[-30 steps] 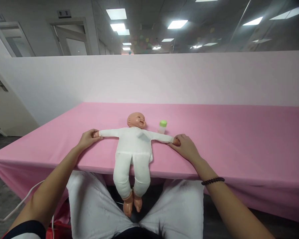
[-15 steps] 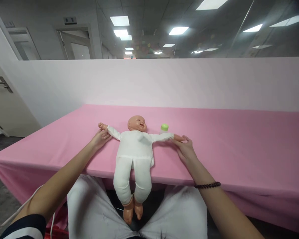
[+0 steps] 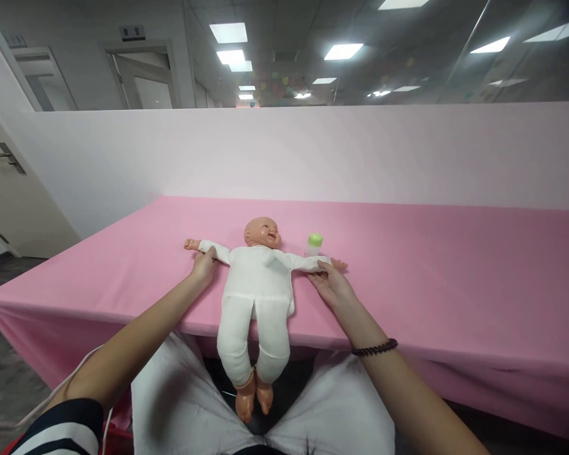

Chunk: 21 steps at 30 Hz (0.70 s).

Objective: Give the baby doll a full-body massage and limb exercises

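A baby doll (image 3: pixel 258 275) in a white cloth suit lies on its back on the pink-covered table (image 3: pixel 431 272), arms spread wide, its legs hanging over the front edge. My left hand (image 3: pixel 203 265) is closed round the doll's sleeved forearm on the left, thumb on top. On the other side, my right hand (image 3: pixel 330 281) grips the doll's other forearm near the wrist, with the thumb above and the fingers beneath. Just behind that arm stands a small clear bottle (image 3: pixel 314 244) with a green cap, its lower part hidden by the sleeve.
A white wall (image 3: pixel 336 155) with a glass window above it rises behind the table. At the left is a door (image 3: pixel 14 189) with a metal handle. A white cable (image 3: pixel 71 379) runs by my left arm. My knees are under the table's front edge.
Both hands have slid inward along the doll's arms, from near its hands to the sleeved forearms. The doll's arm on the right has dropped slightly; its body lies as before.
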Available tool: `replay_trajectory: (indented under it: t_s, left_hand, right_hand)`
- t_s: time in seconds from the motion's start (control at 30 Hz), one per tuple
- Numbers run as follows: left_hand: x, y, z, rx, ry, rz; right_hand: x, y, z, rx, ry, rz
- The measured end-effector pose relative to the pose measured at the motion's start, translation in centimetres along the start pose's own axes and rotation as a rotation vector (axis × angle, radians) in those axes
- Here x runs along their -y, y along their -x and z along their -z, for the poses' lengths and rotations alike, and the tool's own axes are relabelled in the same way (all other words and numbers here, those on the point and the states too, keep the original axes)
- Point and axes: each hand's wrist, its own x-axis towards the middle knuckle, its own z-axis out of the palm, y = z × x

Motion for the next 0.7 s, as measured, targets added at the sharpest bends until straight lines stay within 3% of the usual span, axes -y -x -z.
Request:
replay_trajectory:
  t_s: [0.13, 0.27, 0.4, 0.53, 0.7]
  left_hand:
    - [-1.4, 1.1, -1.3, -0.128, -0.026, -0.080]
    - [-3.3, 2.2, -3.0, -0.112, -0.158, -0.247]
    - [-4.5, 2.5, -4.1, 0.064, -0.395, -0.418]
    - [-4.4, 2.4, -4.1, 0.359, -0.601, -0.588]
    - [-3.7, 2.1, -3.3, 0.438, -0.650, -0.629]
  right_hand:
    - [-0.5, 0.4, -1.2, -0.065, 0.113, 0.265]
    - [0.4, 2.2, -3.7, -0.068, 0.205, 0.499]
    - [0.8, 3.6, -6.0, 0.022, 0.456, 0.686]
    - [-0.2, 4.5, -6.3, 0.269, 0.734, 0.909]
    - [-1.4, 5.1, -5.6, 0.436, 1.001, 1.057]
